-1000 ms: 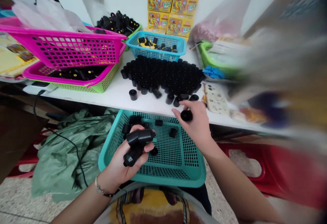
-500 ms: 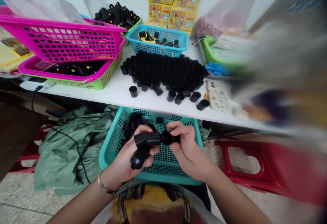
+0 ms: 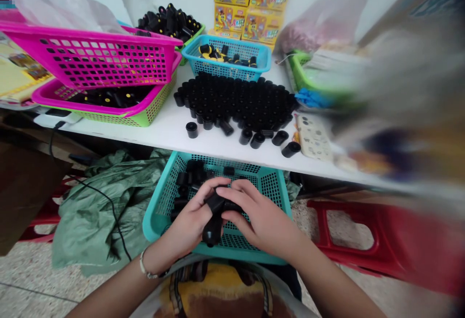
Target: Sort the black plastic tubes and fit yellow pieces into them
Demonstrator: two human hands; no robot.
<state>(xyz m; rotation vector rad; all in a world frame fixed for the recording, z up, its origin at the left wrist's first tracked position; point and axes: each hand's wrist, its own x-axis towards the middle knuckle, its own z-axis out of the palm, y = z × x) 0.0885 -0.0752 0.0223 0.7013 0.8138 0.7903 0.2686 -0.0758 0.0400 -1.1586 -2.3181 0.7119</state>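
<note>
My left hand (image 3: 198,214) is closed around black plastic cylinders (image 3: 211,231), one of them pointing down toward me with a rounded end. My right hand (image 3: 254,209) meets it from the right, its fingers wrapped over a black cylinder partly hidden beneath them. Both hands touch over a teal mesh basket (image 3: 152,211). Inside that basket, loose black cylindrical parts (image 3: 191,173) lie mostly at the left and back. How the held pieces join is covered by my fingers.
A white table (image 3: 163,131) carries a dense group of black cylinders (image 3: 236,98). Behind them stand a blue basket (image 3: 225,68) and yellow boxes (image 3: 250,8). Stacked pink baskets (image 3: 109,61) are at left, a patterned phone case (image 3: 314,136) at right. A red stool (image 3: 363,240) stands on the floor.
My right hand has moved left and closed over the black pieces at my left hand. The cylinders in my left hand have turned, the lower one now pointing more straight down.
</note>
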